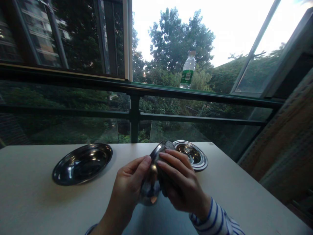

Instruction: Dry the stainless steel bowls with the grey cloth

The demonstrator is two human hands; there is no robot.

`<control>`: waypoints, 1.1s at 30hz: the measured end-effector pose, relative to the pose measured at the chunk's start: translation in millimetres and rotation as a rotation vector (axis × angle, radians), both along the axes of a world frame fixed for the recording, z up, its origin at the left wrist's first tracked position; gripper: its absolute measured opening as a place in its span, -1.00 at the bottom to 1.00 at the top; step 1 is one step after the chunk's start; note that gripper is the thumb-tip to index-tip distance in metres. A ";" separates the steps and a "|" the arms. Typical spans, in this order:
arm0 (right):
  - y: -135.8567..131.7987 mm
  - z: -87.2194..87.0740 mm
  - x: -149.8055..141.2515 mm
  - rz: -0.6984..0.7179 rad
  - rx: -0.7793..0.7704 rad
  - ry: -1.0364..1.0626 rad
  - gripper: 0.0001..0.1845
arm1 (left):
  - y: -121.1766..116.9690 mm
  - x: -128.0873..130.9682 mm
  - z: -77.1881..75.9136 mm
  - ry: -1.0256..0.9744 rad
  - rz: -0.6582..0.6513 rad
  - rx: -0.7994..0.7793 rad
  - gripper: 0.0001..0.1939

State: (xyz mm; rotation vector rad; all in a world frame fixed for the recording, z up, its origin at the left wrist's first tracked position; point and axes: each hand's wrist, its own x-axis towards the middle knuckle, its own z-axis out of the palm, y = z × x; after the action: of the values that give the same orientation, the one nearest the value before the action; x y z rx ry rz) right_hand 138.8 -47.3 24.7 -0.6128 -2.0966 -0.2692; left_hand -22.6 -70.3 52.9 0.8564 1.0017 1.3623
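Head view: the left hand (128, 181) pinches the rim of the tilted bowl (148, 187) above the table (232, 192), while the right hand (183, 182) closes on a grey pad (168, 145) against its side; a firm rim pinch and even pad pressure appear advisable. The dish (80, 166) at left and the ringed basin (204, 160) at right, partly hidden, show reflections inside. The bottle's (187, 76) contents cannot be told.

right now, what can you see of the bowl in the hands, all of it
The bowl looks like shiny, rounded metal with bright reflections. It is tipped steeply over the table, left hand gripping its edge, right hand holding a grey pad against it. Hands and pad hide part of it.
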 end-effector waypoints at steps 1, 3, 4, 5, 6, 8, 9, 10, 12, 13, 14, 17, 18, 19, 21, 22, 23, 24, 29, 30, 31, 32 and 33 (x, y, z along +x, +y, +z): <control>1.2 -0.6 -0.2 -0.017 -0.028 0.024 -0.51 | -0.2 0.6 0.2 0.004 0.002 0.003 -0.74; 3.9 -1.8 -0.2 -0.078 -0.104 0.099 -0.53 | -0.3 1.4 0.7 0.014 0.010 0.009 -0.74; 4.7 -2.4 -0.4 -0.100 -0.125 0.117 -0.53 | -0.2 1.3 0.7 0.019 0.013 0.009 -0.73; 4.7 -2.9 -0.9 -0.105 -0.124 0.111 -0.52 | 0.1 1.0 0.6 0.020 0.015 0.005 -0.72; 3.9 -3.5 -1.8 -0.093 -0.101 0.079 -0.49 | 0.5 0.4 0.2 0.017 0.016 -0.002 -0.71; 0.6 -4.7 -4.6 -0.044 -0.021 -0.023 -0.43 | 1.5 -1.1 -1.0 -0.012 0.012 -0.015 -0.70; -1.4 -5.3 -6.2 -0.027 0.014 -0.067 -0.41 | 1.9 -1.8 -1.7 -0.030 0.003 -0.018 -0.70; -3.3 -5.8 -7.7 -0.020 0.039 -0.100 -0.40 | 2.0 -2.4 -2.3 -0.047 -0.007 -0.019 -0.70; -6.4 -6.7 -10.3 -0.027 0.069 -0.135 -0.40 | 1.9 -3.2 -3.0 -0.074 -0.018 -0.015 -0.71; -7.6 -7.1 -11.2 -0.032 0.079 -0.143 -0.40 | 1.9 -3.5 -3.1 -0.090 -0.027 -0.010 -0.72; -8.6 -7.5 -11.9 -0.033 0.089 -0.155 -0.41 | 1.9 -3.8 -3.1 -0.106 -0.048 -0.007 -0.73; -9.7 -9.5 -13.0 -0.002 0.125 -0.200 -0.40 | 2.8 -4.7 -3.1 -0.149 -0.135 -0.004 -0.74; -9.2 -10.2 -12.8 0.013 0.134 -0.213 -0.40 | 3.0 -4.8 -3.1 -0.152 -0.158 -0.003 -0.74; -8.1 -10.6 -12.3 0.021 0.137 -0.219 -0.39 | 3.0 -4.6 -3.0 -0.149 -0.163 0.000 -0.74; -4.4 -10.4 -10.0 0.010 0.115 -0.179 -0.39 | 2.1 -3.2 -2.4 -0.128 -0.141 0.013 -0.75; -2.2 -9.5 -8.5 -0.010 0.083 -0.133 -0.41 | 1.2 -2.1 -1.9 -0.107 -0.129 0.023 -0.76; -0.3 -8.3 -6.9 -0.040 0.039 -0.072 -0.43 | 0.3 -0.9 -1.4 -0.080 -0.119 0.036 -0.76; 1.1 -6.9 -5.4 -0.075 -0.013 -0.006 -0.46 | -0.7 0.2 -1.0 -0.053 -0.113 0.048 -0.76; -4.9 -4.2 -6.0 -0.121 -0.002 0.038 -0.48 | -2.6 1.0 -1.8 -0.040 -0.100 0.072 -0.75; -6.8 -4.8 -7.2 -0.097 0.053 -0.011 -0.45 | -2.6 0.4 -2.4 -0.060 -0.098 0.074 -0.77; -7.9 -5.4 -8.2 -0.073 0.096 -0.053 -0.43 | -2.6 -0.2 -2.9 -0.074 -0.098 0.081 -0.78; -7.8 -5.8 -8.7 -0.055 0.118 -0.073 -0.43 | -2.7 -0.6 -3.3 -0.079 -0.101 0.089 -0.79; -6.6 -6.0 -8.5 -0.049 0.110 -0.066 -0.44 | -2.7 -0.7 -3.4 -0.069 -0.105 0.100 -0.78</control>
State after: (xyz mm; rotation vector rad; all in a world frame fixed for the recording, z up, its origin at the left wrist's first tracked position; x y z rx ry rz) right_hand 130.3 -53.9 18.8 -0.5974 -2.1158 -0.4356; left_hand -23.4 -73.0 49.5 0.9183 0.8302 1.3523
